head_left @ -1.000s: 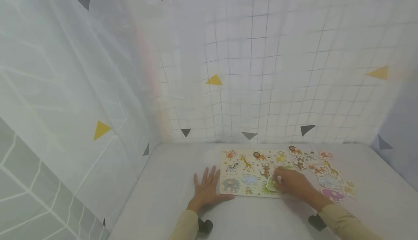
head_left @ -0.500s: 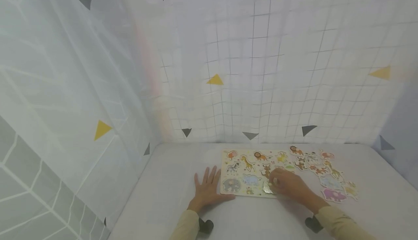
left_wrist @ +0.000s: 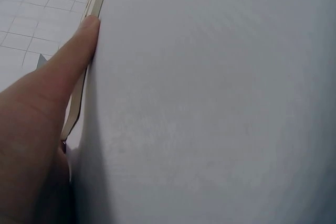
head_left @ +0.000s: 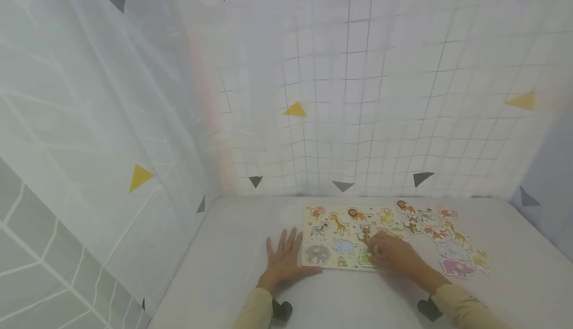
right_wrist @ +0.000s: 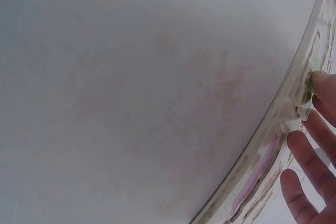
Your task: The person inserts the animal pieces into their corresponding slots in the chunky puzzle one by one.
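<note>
A pale puzzle board [head_left: 329, 265] with pictures of animals lies on the table. My right hand [head_left: 394, 255] is over its front right part and pinches a green puzzle piece [head_left: 365, 258] between thumb and index finger. In the right wrist view the thumb presses at that green piece [right_wrist: 307, 88], which sits in or right over the board, while the other fingers spread loosely. My left hand [head_left: 283, 261] lies with fingers spread at the board's left edge. Its thumb [left_wrist: 79, 45] runs along the board's front edge in the left wrist view. The right hand hides part of the board.
To the board's right lie several loose animal pieces, among them a lion [head_left: 405, 206], a giraffe [head_left: 456, 232], a pale blue piece [head_left: 452, 250] and a purple piece [head_left: 457, 268]. Patterned curtains [head_left: 331, 145] stand behind the white-covered table [head_left: 233, 239] and at its left.
The right hand has moved slightly left and the green piece, tilted and glinting half a second ago, now lies flatter at the board. My left hand has stayed in place.
</note>
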Action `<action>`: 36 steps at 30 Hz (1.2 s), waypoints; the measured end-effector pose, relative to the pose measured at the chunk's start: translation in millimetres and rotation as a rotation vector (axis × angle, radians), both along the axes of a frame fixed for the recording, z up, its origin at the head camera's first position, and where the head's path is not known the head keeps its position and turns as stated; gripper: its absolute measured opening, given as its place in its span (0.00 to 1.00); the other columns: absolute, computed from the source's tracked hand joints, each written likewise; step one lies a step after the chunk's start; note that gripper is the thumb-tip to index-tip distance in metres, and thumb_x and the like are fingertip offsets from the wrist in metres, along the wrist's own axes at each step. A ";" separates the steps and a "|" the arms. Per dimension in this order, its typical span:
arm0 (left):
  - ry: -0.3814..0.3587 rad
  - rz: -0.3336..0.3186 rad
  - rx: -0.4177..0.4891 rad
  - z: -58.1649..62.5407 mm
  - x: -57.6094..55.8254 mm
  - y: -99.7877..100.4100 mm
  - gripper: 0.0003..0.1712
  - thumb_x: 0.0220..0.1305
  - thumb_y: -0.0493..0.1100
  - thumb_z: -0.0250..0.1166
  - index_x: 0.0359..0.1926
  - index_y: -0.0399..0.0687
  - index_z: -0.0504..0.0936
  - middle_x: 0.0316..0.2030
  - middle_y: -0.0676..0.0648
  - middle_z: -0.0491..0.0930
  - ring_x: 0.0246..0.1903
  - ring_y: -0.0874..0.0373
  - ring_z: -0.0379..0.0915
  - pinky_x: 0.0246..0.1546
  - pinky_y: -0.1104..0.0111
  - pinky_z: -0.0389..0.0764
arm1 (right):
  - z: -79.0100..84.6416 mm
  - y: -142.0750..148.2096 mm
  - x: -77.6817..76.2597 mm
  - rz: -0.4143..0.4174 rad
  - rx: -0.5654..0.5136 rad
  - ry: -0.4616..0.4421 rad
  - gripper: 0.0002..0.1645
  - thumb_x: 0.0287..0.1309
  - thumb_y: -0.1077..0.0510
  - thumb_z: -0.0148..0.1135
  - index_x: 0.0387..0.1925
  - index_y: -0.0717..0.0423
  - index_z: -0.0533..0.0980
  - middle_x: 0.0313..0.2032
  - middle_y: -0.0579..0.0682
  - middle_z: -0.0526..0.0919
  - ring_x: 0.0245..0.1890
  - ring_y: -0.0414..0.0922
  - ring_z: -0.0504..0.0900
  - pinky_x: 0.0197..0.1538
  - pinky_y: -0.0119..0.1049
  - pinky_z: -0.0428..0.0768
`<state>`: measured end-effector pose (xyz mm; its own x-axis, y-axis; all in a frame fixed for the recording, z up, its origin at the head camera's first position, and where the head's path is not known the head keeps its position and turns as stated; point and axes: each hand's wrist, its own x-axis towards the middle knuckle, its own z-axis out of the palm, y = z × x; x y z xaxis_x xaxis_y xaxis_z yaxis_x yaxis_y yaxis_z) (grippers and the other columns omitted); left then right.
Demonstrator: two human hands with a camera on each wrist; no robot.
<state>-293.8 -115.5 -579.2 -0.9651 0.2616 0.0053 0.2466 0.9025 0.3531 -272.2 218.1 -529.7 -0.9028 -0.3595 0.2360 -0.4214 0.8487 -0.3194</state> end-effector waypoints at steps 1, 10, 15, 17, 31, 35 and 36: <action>0.003 -0.002 0.002 -0.4 0.1 -0.3 0.72 0.45 0.90 0.58 0.83 0.61 0.48 0.85 0.54 0.41 0.85 0.46 0.31 0.77 0.30 0.26 | 0.0 -0.3 0.0 0.001 -0.001 0.001 0.11 0.55 0.53 0.76 0.34 0.36 0.79 0.38 0.36 0.81 0.34 0.31 0.77 0.37 0.28 0.81; 0.003 -0.006 0.008 0.0 1.3 -1.4 0.72 0.44 0.90 0.58 0.83 0.61 0.48 0.85 0.54 0.40 0.85 0.46 0.30 0.77 0.30 0.26 | 0.5 -2.6 0.1 -0.003 0.022 0.036 0.11 0.55 0.52 0.76 0.34 0.36 0.80 0.40 0.35 0.82 0.43 0.38 0.82 0.51 0.42 0.86; -0.004 0.005 -0.011 -2.7 -1.3 -0.9 0.73 0.44 0.92 0.56 0.83 0.62 0.48 0.85 0.54 0.40 0.85 0.46 0.31 0.77 0.30 0.27 | 0.1 -2.2 0.2 0.005 0.024 0.049 0.10 0.55 0.53 0.76 0.33 0.36 0.80 0.40 0.35 0.82 0.42 0.37 0.81 0.49 0.40 0.86; -0.003 0.008 -0.024 -4.7 -2.2 -1.0 0.73 0.43 0.92 0.55 0.83 0.62 0.47 0.85 0.54 0.40 0.85 0.47 0.31 0.77 0.30 0.27 | 0.6 -2.3 0.7 0.006 0.021 0.031 0.11 0.55 0.52 0.76 0.34 0.36 0.80 0.39 0.35 0.81 0.42 0.36 0.80 0.49 0.38 0.86; -0.021 0.004 -0.047 3.0 -1.3 0.0 0.71 0.46 0.90 0.57 0.83 0.60 0.47 0.85 0.52 0.40 0.85 0.45 0.31 0.77 0.30 0.27 | -0.3 -2.0 -2.5 0.026 0.049 0.069 0.09 0.54 0.52 0.76 0.32 0.36 0.81 0.39 0.34 0.84 0.47 0.41 0.81 0.56 0.47 0.84; -0.018 0.000 -0.029 7.4 1.2 0.7 0.71 0.46 0.88 0.61 0.83 0.59 0.49 0.85 0.51 0.42 0.85 0.44 0.32 0.77 0.29 0.28 | -0.8 -2.1 -3.9 0.016 0.057 0.039 0.09 0.55 0.52 0.76 0.30 0.35 0.81 0.39 0.34 0.85 0.47 0.41 0.80 0.56 0.48 0.84; -0.023 0.001 -0.036 7.1 1.2 0.7 0.71 0.47 0.88 0.59 0.83 0.59 0.48 0.85 0.52 0.41 0.85 0.45 0.31 0.77 0.30 0.27 | -1.1 -2.1 -4.1 0.016 0.061 0.036 0.09 0.55 0.52 0.76 0.30 0.34 0.81 0.39 0.34 0.84 0.47 0.41 0.80 0.56 0.48 0.84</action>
